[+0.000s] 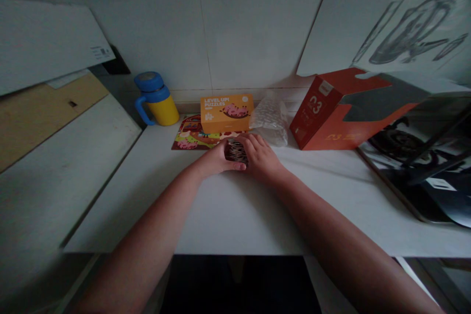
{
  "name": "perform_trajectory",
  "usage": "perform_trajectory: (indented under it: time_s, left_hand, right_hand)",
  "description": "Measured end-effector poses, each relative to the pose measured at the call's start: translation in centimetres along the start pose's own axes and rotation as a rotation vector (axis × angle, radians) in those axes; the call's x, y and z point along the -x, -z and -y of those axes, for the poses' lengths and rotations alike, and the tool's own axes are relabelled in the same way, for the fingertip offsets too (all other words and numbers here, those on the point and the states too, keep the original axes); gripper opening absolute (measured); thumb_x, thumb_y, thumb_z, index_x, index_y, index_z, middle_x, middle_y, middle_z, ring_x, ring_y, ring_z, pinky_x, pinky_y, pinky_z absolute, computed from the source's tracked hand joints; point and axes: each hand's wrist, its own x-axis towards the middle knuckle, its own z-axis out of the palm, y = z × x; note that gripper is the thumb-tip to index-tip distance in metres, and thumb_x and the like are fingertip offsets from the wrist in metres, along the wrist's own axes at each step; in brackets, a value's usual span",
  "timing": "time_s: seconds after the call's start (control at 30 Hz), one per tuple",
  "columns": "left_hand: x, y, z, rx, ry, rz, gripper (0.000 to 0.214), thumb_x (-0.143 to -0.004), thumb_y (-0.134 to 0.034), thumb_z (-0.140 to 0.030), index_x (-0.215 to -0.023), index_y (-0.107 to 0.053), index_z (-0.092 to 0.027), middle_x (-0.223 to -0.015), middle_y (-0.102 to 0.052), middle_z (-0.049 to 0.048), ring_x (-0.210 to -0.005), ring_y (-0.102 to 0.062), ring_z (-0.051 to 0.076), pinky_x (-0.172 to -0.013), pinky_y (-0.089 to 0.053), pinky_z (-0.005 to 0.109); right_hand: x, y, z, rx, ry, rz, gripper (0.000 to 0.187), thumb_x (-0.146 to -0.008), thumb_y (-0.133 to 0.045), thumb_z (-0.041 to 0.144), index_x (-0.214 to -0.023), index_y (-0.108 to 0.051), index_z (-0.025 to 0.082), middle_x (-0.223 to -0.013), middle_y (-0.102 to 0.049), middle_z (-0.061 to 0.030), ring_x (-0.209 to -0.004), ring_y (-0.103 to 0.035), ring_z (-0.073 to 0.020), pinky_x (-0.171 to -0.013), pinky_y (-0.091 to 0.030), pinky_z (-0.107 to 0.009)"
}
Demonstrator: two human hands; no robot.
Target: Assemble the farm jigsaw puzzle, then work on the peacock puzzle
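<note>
Both hands are wrapped round a small stack of puzzle pieces (236,151), dark with pale layered edges, over the white table. My left hand (219,158) closes on its left side, the thumb along the near side. From the right and above, my right hand (258,154) grips the same stack with curled fingers, hiding part of it. Just beyond the hands lies a colourful puzzle picture sheet (186,138). On its back part stands an orange puzzle box (227,114) marked "LEVEL UP! PUZZLES".
Clear bubble wrap (270,120) lies right of the puzzle box. A large red-orange carton (331,117) stands farther right, near a black object (415,162). At back left is a yellow and blue mug (162,105). White boards (47,39) lean at the left.
</note>
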Motion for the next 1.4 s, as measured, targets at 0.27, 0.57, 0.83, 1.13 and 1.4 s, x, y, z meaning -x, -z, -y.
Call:
perform_trajectory:
  time_s: [0.27,0.57,0.83,1.13,1.4]
  left_hand:
    - [0.4,0.1,-0.7,-0.226,0.062,0.028,0.084,-0.065,-0.099,-0.029,-0.138,-0.06,-0.018,-0.141,-0.071,0.0159,-0.132,-0.067,0.033,-0.117,-0.05,0.052]
    - [0.4,-0.2,-0.9,-0.155,0.115,0.005,0.073,-0.061,-0.097,-0.02,-0.124,-0.061,-0.017,-0.125,-0.077,0.0147,-0.112,-0.075,0.03,-0.1,-0.059,0.048]
    - [0.5,-0.2,-0.1,-0.206,0.035,0.023,0.076,-0.06,-0.101,-0.026,-0.126,-0.064,-0.019,-0.12,-0.078,0.0136,-0.105,-0.076,0.032,-0.094,-0.06,0.046]
    - [0.6,0.1,-1.1,-0.279,-0.175,0.02,0.09,-0.066,-0.101,-0.038,-0.144,-0.058,-0.023,-0.147,-0.065,0.0167,-0.138,-0.061,0.036,-0.119,-0.045,0.052]
    - [0.8,-0.5,-1.7,-0.206,-0.11,-0.026,0.088,-0.072,-0.098,-0.045,-0.147,-0.055,-0.027,-0.152,-0.06,0.0148,-0.136,-0.062,0.032,-0.117,-0.048,0.048]
  right_hand:
    - [0.0,0.4,0.2,0.104,-0.03,0.017,0.072,-0.09,-0.077,0.035,-0.153,-0.049,0.013,-0.151,-0.059,-0.0233,-0.136,-0.054,-0.0405,-0.112,-0.047,-0.053]
    - [0.2,1.3,-0.6,-0.012,-0.003,0.055,0.094,-0.08,-0.089,0.054,-0.155,-0.048,0.016,-0.152,-0.056,-0.0236,-0.135,-0.054,-0.0427,-0.113,-0.047,-0.059]
    - [0.4,3.9,-0.5,-0.127,0.05,0.045,0.083,-0.08,-0.088,0.064,-0.146,-0.06,0.022,-0.141,-0.062,-0.0196,-0.127,-0.059,-0.04,-0.108,-0.052,-0.058]
    - [0.2,4.3,0.5,-0.233,0.139,-0.007,0.052,-0.102,-0.064,0.061,-0.132,-0.071,0.02,-0.133,-0.069,-0.0162,-0.119,-0.063,-0.0321,-0.106,-0.051,-0.05]
    - [0.3,4.4,0.1,-0.108,-0.042,-0.132,0.036,-0.108,-0.056,0.049,-0.126,-0.074,0.023,-0.128,-0.068,-0.0144,-0.118,-0.062,-0.0318,-0.105,-0.052,-0.051]
